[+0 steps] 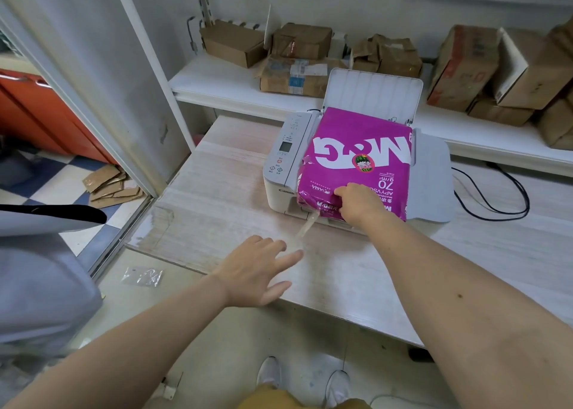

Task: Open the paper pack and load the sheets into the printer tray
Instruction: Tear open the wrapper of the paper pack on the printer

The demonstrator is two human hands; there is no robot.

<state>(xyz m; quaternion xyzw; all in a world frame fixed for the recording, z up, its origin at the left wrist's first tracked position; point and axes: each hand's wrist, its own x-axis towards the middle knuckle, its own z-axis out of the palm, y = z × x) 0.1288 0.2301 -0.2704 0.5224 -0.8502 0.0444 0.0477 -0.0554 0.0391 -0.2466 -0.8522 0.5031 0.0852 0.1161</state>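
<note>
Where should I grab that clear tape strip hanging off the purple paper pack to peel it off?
Pinch the loose lower end of the clear tape strip, coming from the near left side with the left hand. It hangs free off the front edge of the purple paper pack, while the right hand grips that edge on the white printer.

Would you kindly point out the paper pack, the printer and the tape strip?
paper pack (356, 136): head view, purple top face.
printer (286, 148): head view, control panel.
tape strip (307, 227): head view, middle of the strip.

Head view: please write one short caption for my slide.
Right hand grips the purple paper pack lying on the printer; left hand hovers open nearby.
</note>
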